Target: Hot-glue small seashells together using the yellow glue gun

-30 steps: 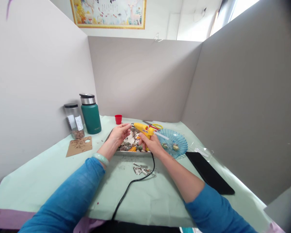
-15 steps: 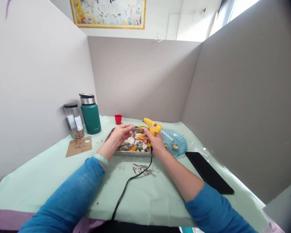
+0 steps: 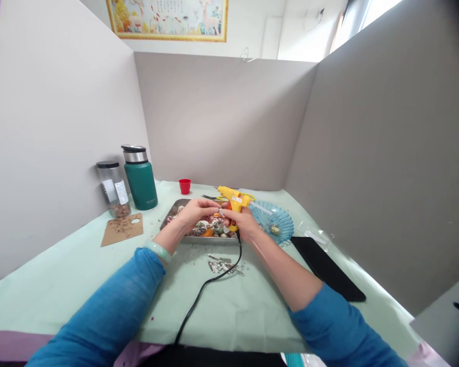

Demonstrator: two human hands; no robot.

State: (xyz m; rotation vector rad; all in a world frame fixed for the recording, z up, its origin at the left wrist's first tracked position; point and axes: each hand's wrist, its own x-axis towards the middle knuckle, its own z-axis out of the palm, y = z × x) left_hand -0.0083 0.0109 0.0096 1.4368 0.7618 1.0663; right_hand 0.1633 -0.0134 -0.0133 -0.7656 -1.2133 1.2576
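Fingertips meet over the rectangular metal tray (image 3: 199,239) now: my left hand (image 3: 195,212) and right hand (image 3: 245,223) have closed the gap that was between them half a second ago. A second ago, the nozzle of the yellow plastic glue gun (image 3: 235,198) was right at my left fingertips; now it points past them, toward the far side of the table. I take that to mean the gun is only being kept in my palm while my fingers do the fine work.

My left thumb and forefinger pinch a small pale piece (image 3: 221,212), too small and too hidden for me to say what it is. My right hand is wrapped round the gun's handle, its thumb and finger stretched out to that same piece; whether they grip it or merely touch it, I can't tell.

Mixed shells and stones (image 3: 208,232) lie in the tray below. Its right end is close to the scalloped blue glass plate (image 3: 289,224). The gun's black cord (image 3: 201,293) trails toward me, past a loose pile of small silvery metal pieces (image 3: 221,266) on the pale green cloth (image 3: 80,290).
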